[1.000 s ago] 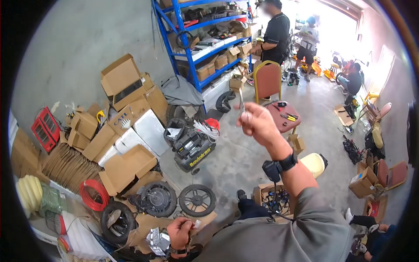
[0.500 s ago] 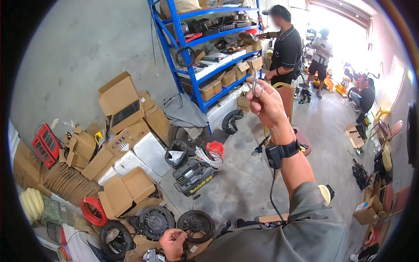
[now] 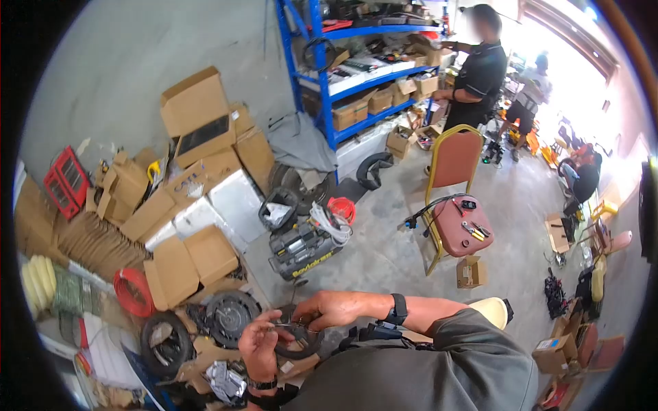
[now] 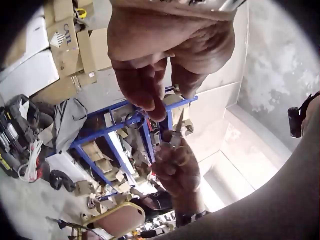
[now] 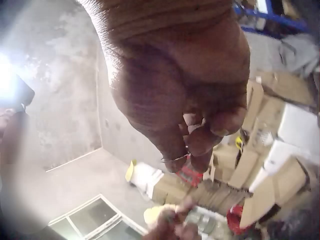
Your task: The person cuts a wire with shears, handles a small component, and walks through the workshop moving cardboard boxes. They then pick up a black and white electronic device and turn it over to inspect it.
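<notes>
My right hand [image 3: 336, 308] pinches a small pointed metal tool. In the left wrist view, the tool's narrow blade [image 4: 179, 124] points up out of the bent fingers; in the right wrist view, only a thin bright sliver [image 5: 175, 159] shows at the fingertips. Low in front of my body, my left hand [image 3: 259, 348] is raised close to the right hand, palm partly turned inward. Its fingers [image 4: 145, 92] are loosely bent and stand apart from the thumb, with nothing visible between them. Both hands overlap a black spoked wheel [image 3: 301, 342] on the floor in the head view.
A motor wheel [image 3: 233, 318], a tire [image 3: 166, 346] and open cardboard boxes [image 3: 195, 264] lie on the left. Ahead are an air compressor [image 3: 305, 253], a blue shelf rack [image 3: 377, 72] and a red chair [image 3: 456, 161] with tools on its seat. A person [image 3: 483, 75] stands beside the rack.
My right hand has come down from high in front, bringing the pointed metal tool to the left hand. The left hand has risen slightly and its fingers have spread. The head view has shifted.
</notes>
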Demonstrator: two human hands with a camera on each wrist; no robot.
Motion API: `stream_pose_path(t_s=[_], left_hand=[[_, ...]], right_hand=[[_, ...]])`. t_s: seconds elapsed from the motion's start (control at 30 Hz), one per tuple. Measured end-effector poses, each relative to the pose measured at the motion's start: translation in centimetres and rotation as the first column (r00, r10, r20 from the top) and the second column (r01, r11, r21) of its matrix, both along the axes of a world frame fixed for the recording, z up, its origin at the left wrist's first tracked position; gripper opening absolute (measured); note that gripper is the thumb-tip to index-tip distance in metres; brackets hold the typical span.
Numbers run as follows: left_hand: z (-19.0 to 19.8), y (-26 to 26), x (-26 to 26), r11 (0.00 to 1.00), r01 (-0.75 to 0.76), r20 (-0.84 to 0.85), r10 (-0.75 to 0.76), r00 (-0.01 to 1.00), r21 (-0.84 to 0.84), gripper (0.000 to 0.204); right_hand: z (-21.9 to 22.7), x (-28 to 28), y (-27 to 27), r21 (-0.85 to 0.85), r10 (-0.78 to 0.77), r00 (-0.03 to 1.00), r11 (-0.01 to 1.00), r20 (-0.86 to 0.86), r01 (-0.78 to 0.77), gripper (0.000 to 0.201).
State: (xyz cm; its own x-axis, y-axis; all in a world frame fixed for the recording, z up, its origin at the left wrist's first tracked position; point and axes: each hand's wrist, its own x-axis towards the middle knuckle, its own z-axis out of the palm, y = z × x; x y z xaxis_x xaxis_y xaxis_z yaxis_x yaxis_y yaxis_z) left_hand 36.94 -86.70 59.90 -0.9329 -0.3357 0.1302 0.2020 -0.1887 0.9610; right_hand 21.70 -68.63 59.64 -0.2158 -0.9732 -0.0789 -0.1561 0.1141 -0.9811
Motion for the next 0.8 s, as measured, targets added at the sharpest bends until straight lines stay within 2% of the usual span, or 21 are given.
stream_pose_path(t_s=[0.07,0.13,0.2,0.3,0.37,0.4,0.43,0.5,0.6,0.7,0.8], left_hand=[[0.1,-1.3,1.4,0.999,0.011,0.058,-0.014,0.998,0.051,0.024],[-0.1,-2.3,2.6,0.993,0.026,0.067,-0.034,0.997,0.111,0.019],[-0.6,-3.6,4.0,0.993,0.088,0.129,-0.098,0.987,0.082,0.014],[0.3,-6.0,6.8,0.994,0.084,0.28,-0.102,0.955,0.075,0.007],[-0.1,-7.6,8.8,0.994,0.083,0.28,-0.102,0.955,0.076,0.007],[-0.5,-8.4,9.8,0.987,0.08,0.298,-0.118,0.947,0.136,0.008],[-1.1,-9.1,10.7,0.99,0.089,0.282,-0.116,0.952,0.109,0.008],[-1.6,-10.0,12.0,0.984,0.059,0.252,-0.101,0.962,0.17,0.008],[-2.5,-11.6,13.7,0.971,0.048,0.298,-0.119,0.947,0.235,0.009],[-2.7,-12.8,14.9,0.974,-0.093,0.342,0.018,0.94,0.205,0.008],[-4.5,-14.1,16.4,0.947,-0.253,0.322,0.181,0.929,0.196,0.008]], right_hand=[[-0.9,1.0,-2.0,0.021,0.089,0.996,0.996,0.005,-0.089,0.045],[-1.8,1.9,-3.5,0.02,0.11,0.994,0.994,0.028,-0.11,0.043],[-1.5,3.1,-5.2,0.024,0.191,0.98,0.981,0.055,-0.192,0.039],[-2.8,4.9,-7.8,0.079,0.239,0.971,0.968,-0.028,-0.236,0.039],[-2.6,6.2,-9.5,0.088,0.235,0.968,0.966,0.089,-0.243,0.039],[-3.2,7.0,-10.4,0.093,0.213,0.964,0.969,0.158,-0.229,0.038],[-3.1,7.5,-11.2,0.121,0.235,0.966,0.961,0.112,-0.248,0.036],[-3.9,8.2,-13.0,0.097,0.297,0.953,0.948,0.061,-0.302,0.035],[-5.1,9.2,-15.6,0.081,0.348,0.935,0.932,0.06,-0.352,0.033],[-5.2,9.0,-18.1,0.098,0.386,0.918,0.914,0.088,-0.394,0.035],[-5.5,7.8,-21.6,0.073,0.421,0.901,0.9,0.104,-0.429,0.036]])
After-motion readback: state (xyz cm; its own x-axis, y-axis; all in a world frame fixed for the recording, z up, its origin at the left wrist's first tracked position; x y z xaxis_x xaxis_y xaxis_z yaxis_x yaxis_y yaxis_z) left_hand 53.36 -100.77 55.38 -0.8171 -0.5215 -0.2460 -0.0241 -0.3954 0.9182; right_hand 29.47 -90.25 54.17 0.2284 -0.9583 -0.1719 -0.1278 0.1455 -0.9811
